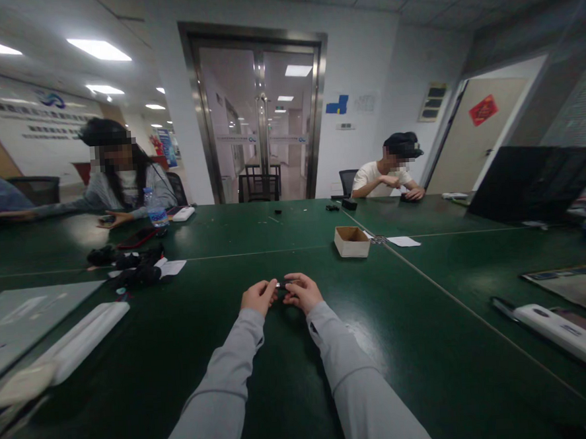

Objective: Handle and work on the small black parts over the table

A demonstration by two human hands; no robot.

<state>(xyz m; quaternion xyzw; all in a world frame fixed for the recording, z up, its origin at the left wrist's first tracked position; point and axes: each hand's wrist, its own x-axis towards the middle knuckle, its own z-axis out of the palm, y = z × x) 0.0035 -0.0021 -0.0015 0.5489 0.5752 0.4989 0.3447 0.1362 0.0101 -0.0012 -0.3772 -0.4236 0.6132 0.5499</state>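
Just above the green table (291, 352), my left hand (259, 297) and my right hand (303, 293) meet in front of me. Between their fingertips is a small black piece with a light, shiny end (280, 286), too small for me to tell its kind. The left thumb and forefinger pinch its light end. My right fingers close around the dark end and partly cover it. Beyond the hands, to the right, stands a small open cardboard box (352, 244).
White power strips (89, 338) lie on the left and right. Black gear (139, 265), a water bottle (156, 208) and a red-edged phone (138, 238) are at the left. Two people sit across the table. A dark screen (534, 185) stands at the right.
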